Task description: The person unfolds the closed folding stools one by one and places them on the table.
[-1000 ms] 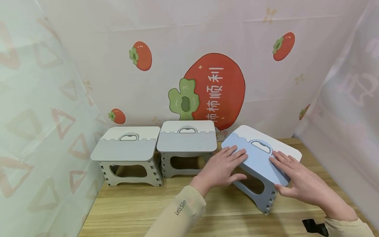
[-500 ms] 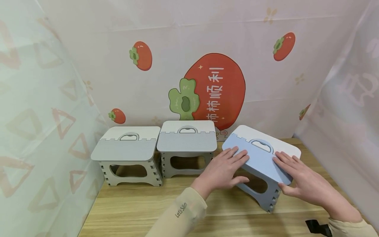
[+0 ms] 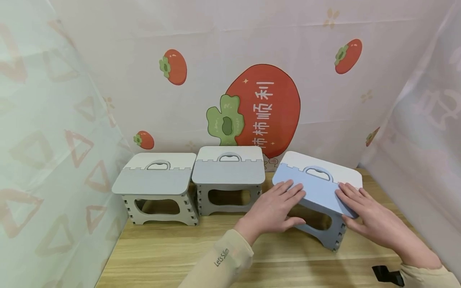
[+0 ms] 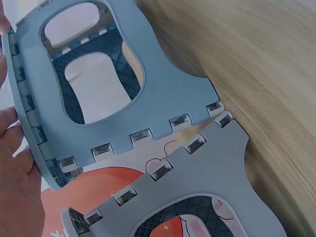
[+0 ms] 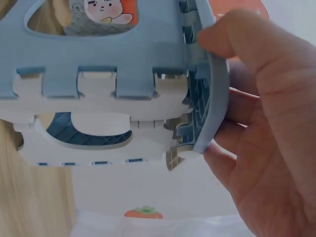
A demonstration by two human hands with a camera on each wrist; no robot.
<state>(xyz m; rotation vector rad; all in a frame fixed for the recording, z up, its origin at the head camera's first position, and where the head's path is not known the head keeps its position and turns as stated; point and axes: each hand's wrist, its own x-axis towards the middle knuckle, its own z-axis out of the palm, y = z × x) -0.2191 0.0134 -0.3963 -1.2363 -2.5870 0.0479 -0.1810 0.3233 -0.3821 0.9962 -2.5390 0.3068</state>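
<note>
A blue-and-white folding stool (image 3: 309,186) stands at an angle on the right of the wooden table in the head view. My left hand (image 3: 271,208) rests straight fingers on the left front of its seat, the thumb held out before the leg panel. At the seat's right end, my right hand (image 3: 374,218) lays its fingers on top. In the right wrist view, the right thumb (image 5: 222,37) bends over the seat rim with the fingers behind, pinching it. A grey-and-white folding stool (image 3: 228,170) stands left of the blue one, a small gap between their seats.
Another grey-and-white folding stool (image 3: 155,178) stands at the far left, close beside the middle one. Behind them hangs a white cloth backdrop (image 3: 201,48) printed with persimmons. Cloth also screens both sides. Bare wooden tabletop (image 3: 158,252) shows in front of the stools.
The blue stool has turned, its right end swinging back, so it stands closer to line with the grey stools. Both hands have shifted slightly right with it. The grey stools have stayed put.
</note>
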